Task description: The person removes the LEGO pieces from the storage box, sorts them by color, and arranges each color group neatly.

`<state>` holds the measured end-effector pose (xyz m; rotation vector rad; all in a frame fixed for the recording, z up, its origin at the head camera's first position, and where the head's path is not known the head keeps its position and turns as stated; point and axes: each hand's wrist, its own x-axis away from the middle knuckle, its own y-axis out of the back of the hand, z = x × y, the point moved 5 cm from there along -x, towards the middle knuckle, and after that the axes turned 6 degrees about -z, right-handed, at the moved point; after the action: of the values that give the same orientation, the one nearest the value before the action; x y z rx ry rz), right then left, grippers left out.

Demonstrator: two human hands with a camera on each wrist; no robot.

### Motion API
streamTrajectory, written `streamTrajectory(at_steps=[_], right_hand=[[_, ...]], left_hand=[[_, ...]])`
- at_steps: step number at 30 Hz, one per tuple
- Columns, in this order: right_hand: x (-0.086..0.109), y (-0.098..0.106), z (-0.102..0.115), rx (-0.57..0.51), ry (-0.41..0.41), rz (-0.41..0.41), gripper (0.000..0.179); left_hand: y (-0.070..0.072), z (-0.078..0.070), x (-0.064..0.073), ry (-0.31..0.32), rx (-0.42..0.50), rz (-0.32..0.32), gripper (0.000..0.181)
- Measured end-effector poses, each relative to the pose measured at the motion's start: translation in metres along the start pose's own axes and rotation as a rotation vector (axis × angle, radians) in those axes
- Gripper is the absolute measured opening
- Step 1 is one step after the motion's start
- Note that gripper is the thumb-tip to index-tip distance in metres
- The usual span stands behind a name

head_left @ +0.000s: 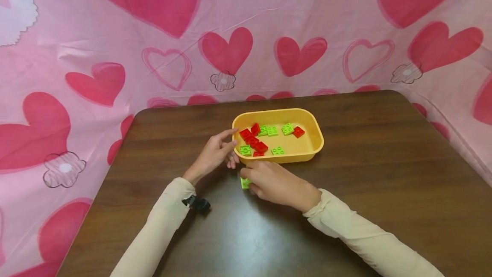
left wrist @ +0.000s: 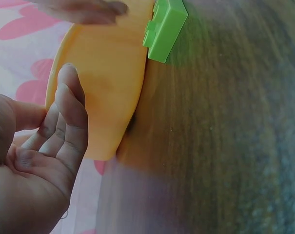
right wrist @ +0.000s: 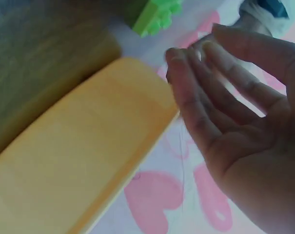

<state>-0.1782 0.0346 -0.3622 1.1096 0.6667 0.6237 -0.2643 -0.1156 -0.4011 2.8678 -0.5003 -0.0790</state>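
Note:
My left hand (head_left: 214, 153) is at the left end of a yellow plastic tray (head_left: 316, 151), its thumb and index finger on the rim. In the left wrist view its other fingers bend in front of the outer wall. A green toy brick (head_left: 245, 184) with studs is on the table just in front of the tray. My right hand (head_left: 274, 183) hovers over and beside this brick, partly covering it in the head view. From the right wrist, that brick (right wrist: 156, 17) appears apart from the loosely bent fingers, and nothing lies between fingers and thumb.
Inside the tray are several red bricks (head_left: 261, 146) and several green bricks (head_left: 287, 129). The tray stands on a dark wooden table (head_left: 365, 174). A pink cloth (head_left: 269, 16) with hearts hangs behind it. A small black device (head_left: 197, 203) is strapped at the left wrist.

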Motion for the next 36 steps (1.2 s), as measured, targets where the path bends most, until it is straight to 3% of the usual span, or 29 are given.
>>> streamTrajectory(at_steps=[5,11,14,18,25,36], right_hand=[[0.000,0.019,-0.010,-0.092,-0.015,-0.099,0.019],[0.002,0.042,-0.028,-0.044,-0.012,-0.271,0.016],[0.003,0.048,-0.037,-0.024,-0.024,-0.310,0.015],[0.004,0.054,-0.050,-0.031,-0.074,-0.308,0.017],[0.003,0.060,-0.076,-0.142,-0.187,-0.283,0.014],[0.004,0.037,-0.114,-0.112,-0.283,-0.166,0.017]], left_hand=[[0.000,0.001,0.000,0.000,-0.006,0.006,0.051],[0.000,0.001,0.000,0.004,-0.011,0.012,0.051],[0.000,0.002,0.000,0.009,-0.012,0.010,0.052],[0.000,0.002,0.001,0.015,-0.009,0.005,0.052],[-0.002,-0.001,0.004,0.006,0.000,0.007,0.051],[-0.005,0.000,0.005,0.024,-0.015,-0.005,0.052]])
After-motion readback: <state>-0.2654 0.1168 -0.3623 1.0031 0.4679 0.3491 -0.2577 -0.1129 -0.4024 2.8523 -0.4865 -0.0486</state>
